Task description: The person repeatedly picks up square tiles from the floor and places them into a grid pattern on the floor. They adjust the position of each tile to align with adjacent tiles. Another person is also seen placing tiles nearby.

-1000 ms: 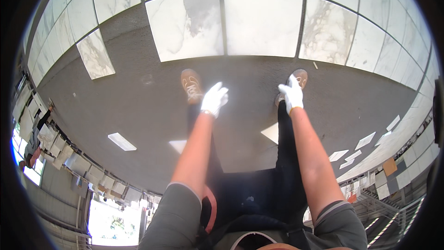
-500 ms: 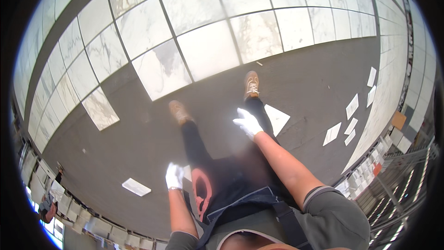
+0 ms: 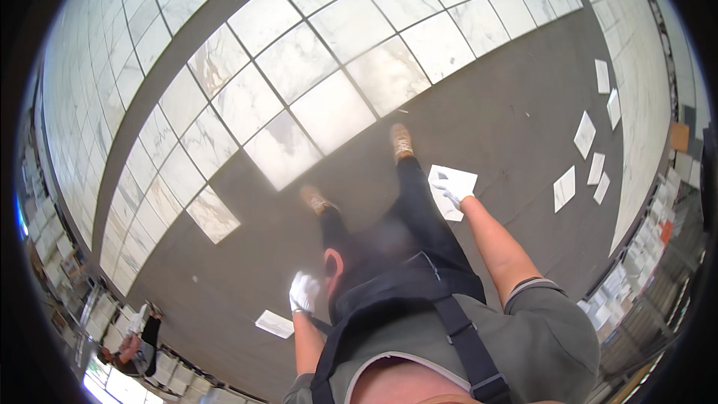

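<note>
My right hand (image 3: 451, 188) wears a white glove, with its fingers apart and nothing in them. In this view it overlaps a white tile (image 3: 465, 177) that lies on the grey floor beside my right leg; whether it touches the tile I cannot tell. At my left side hangs my white-gloved left hand (image 3: 304, 293), its fingers loosely apart and holding nothing. Behind it, another white tile (image 3: 274, 324) lies on the floor. A pink loop-shaped thing (image 3: 333, 263) is at my left thigh, partly hidden. Ahead of my feet, veined marble tiles (image 3: 283, 150) lie in spaced rows.
One brownish-veined tile (image 3: 212, 214) juts from the rows at left. Several loose white tiles (image 3: 585, 135) lie on the right, near a long pale tiled strip (image 3: 636, 105). Another person (image 3: 142, 348) is at the far left. Stacked slabs and racks line both sides.
My right hand has moved right, from my thigh to over the white tile. The view has turned, and the tile rows now slant more. My left hand still hangs at my side.
</note>
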Demonstrator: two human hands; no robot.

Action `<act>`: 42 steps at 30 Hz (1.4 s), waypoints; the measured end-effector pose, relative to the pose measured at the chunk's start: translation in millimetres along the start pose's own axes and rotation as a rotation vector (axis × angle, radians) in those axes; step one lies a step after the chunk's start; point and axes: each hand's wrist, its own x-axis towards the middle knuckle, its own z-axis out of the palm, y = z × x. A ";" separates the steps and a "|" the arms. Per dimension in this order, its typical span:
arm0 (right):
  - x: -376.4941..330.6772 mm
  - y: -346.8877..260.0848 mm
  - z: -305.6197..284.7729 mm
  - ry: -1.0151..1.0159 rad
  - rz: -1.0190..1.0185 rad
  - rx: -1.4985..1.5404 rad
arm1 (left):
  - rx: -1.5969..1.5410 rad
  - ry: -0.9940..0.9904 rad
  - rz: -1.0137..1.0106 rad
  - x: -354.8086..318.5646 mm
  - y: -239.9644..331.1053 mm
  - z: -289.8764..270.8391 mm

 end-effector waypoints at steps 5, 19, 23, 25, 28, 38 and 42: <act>1.1 78.2 -40.9 0.061 0.038 0.158 | 0.269 0.128 0.128 -23.6 43.9 56.9; 25.3 23.7 -178.2 0.053 0.135 0.206 | 0.189 0.036 0.185 -29.0 51.8 183.9; 30.5 -22.4 -198.5 0.093 0.119 0.117 | 0.149 0.021 0.176 2.6 62.0 240.0; 34.2 -34.3 -193.3 0.107 0.150 0.068 | 0.154 -0.010 0.166 35.0 73.8 263.8; 59.6 -48.7 -184.3 0.051 0.201 0.020 | 0.145 0.025 0.159 93.4 82.4 294.5; 358.7 -126.4 -144.4 -0.101 -0.074 -0.296 | 0.236 -0.040 0.117 307.1 30.0 391.8; 487.5 -127.4 -130.0 -0.139 -0.192 -0.204 | 0.347 -0.018 0.072 440.8 -14.9 444.3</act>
